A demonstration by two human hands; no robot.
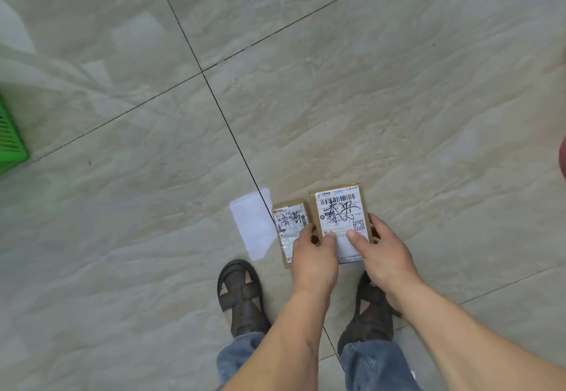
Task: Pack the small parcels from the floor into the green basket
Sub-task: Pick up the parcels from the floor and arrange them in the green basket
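Two small brown cardboard parcels with white shipping labels are held side by side above the tiled floor. My left hand [312,256] grips the smaller parcel [289,225], its thumb lying on the larger parcel's near left corner. My right hand [382,249] grips the larger parcel [340,213] on its right side, thumb on the label. A corner of the green basket [10,139] shows at the far left edge, well away from both hands.
My two feet in dark sandals [242,295] stand on the glossy beige tile floor [398,84] just below the parcels. A bright white reflection patch [254,225] lies left of the parcels. A red object [563,158] peeks in at the right edge.
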